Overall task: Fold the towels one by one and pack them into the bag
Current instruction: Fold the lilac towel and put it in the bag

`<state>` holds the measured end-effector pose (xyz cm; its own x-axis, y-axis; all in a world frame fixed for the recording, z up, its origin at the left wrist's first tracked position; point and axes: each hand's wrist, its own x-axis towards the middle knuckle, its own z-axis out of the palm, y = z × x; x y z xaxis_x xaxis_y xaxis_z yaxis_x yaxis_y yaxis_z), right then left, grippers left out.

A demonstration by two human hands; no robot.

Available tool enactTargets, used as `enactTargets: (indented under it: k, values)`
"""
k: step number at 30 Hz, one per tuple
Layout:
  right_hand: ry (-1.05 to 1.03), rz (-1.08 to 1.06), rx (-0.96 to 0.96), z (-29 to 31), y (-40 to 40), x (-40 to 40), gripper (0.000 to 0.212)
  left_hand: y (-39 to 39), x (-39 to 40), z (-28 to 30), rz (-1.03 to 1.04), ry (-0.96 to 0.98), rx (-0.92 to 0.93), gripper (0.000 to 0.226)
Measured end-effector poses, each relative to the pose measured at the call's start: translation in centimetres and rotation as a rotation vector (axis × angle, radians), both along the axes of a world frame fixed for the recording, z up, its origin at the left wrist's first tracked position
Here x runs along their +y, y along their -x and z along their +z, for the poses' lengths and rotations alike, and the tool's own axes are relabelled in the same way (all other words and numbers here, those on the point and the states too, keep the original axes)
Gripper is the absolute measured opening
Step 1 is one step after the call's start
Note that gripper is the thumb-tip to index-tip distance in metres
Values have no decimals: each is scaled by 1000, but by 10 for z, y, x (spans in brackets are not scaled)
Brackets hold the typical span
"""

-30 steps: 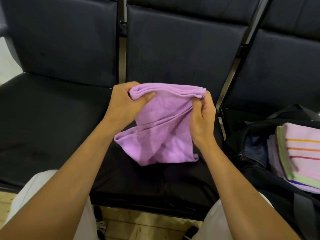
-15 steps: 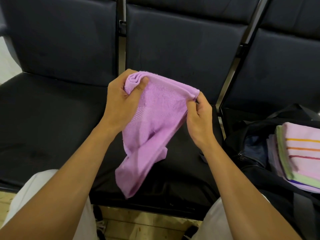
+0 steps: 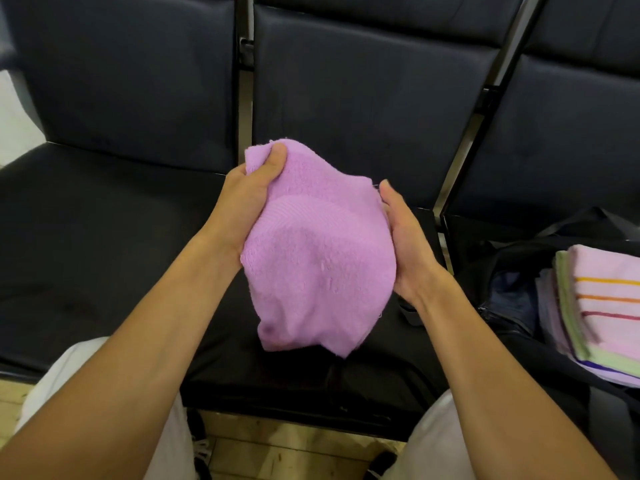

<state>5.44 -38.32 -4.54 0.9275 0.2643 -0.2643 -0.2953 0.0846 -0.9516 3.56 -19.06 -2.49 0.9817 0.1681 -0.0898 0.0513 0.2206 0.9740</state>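
Observation:
A lilac towel (image 3: 318,258) hangs in the air above the middle seat, bunched and billowing toward me. My left hand (image 3: 249,199) pinches its upper left corner between thumb and fingers. My right hand (image 3: 405,244) presses against its right edge, fingers hidden behind the cloth. The black bag (image 3: 512,271) lies open on the right seat. Inside it is a stack of folded towels (image 3: 609,306), the top one pink with orange and red stripes.
A row of black padded seats (image 3: 86,237) with metal frame posts (image 3: 464,147) spans the view. My knees in light trousers (image 3: 79,368) sit at the seat's front edge. Wooden floor (image 3: 284,455) shows below.
The towel has been lifted off the seat and swung toward me, so it now billows between my hands. My right hand slid from the top edge down to the right side.

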Motion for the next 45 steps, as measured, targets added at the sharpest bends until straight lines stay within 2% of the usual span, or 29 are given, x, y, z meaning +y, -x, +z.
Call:
enactTargets:
  k: [2, 5, 8, 11, 13, 16, 20, 23, 27, 29, 31, 33, 36, 38, 42, 45]
  values:
    - [-74, 138, 69, 2, 5, -2, 56, 1, 2, -4, -9, 122, 59, 30]
    - [-36, 238, 52, -4, 6, -1, 42, 1, 7, -8, -6, 278, 165, 21]
    - [-81, 112, 39, -5, 3, 0, 31, -1, 10, -11, 17, 293, 287, 15]
    - [-122, 4, 2, -3, 0, -3, 26, -3, 9, -12, -85, 439, 307, 17]
    - [-135, -65, 6, -3, 1, -4, 26, -4, 5, -13, -222, 392, 306, 24]
    - [-167, -150, 52, -5, 1, -4, 30, -4, 0, -19, -382, 118, 356, 31]
    - [-254, -133, 191, -3, 1, -10, 34, -7, 1, -20, -273, -18, 324, 32]
    - [-322, -106, 192, -1, -1, -17, 28, -8, 3, -18, -209, 93, 328, 31]
    - [-346, -47, 137, -2, -3, -16, 38, -8, 2, -21, -169, 321, 321, 35]
    - [-343, -33, 158, -5, -4, -15, 43, -8, 4, -19, -148, 347, 298, 35]
    - [-331, -27, 136, -7, -6, -15, 36, -8, 8, -16, -184, 353, 257, 35]
    - [-287, -37, 84, -7, -8, -15, 30, -8, 13, -12, -218, 285, 210, 30]
    - [-98, -69, -31, -8, -9, -14, 25, -9, 15, -13, -163, -96, 122, 21]
    - [-13, -106, -54, -10, -10, -13, 20, -12, 16, -16, -118, -184, 130, 19]
    - [129, -92, 67, -12, -11, -10, 18, -15, 16, -24, -130, 45, 321, 24]
    - [93, -108, 175, -14, -11, -10, 21, -13, 10, -27, -139, 315, 377, 18]
